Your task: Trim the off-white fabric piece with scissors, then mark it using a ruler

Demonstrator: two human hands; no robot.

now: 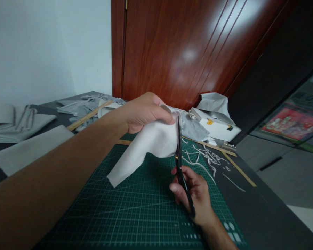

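Note:
My left hand (143, 111) is closed on the upper edge of a piece of white cloth (143, 146), holding it up above a green cutting mat (135, 205). The cloth hangs down to the left, its lower corner near the mat. My right hand (194, 194) grips black scissors (179, 156) with fingers through the handles. The blades point upward and lie against the cloth's right edge, just below my left thumb.
Thin white fabric trimmings (208, 159) lie on the mat's far right. Wooden rulers (90, 116) and grey cloth pieces (28, 149) sit on the dark table at left. A white box (219, 126) stands before a red-brown door (187, 48). The table edge drops off at right.

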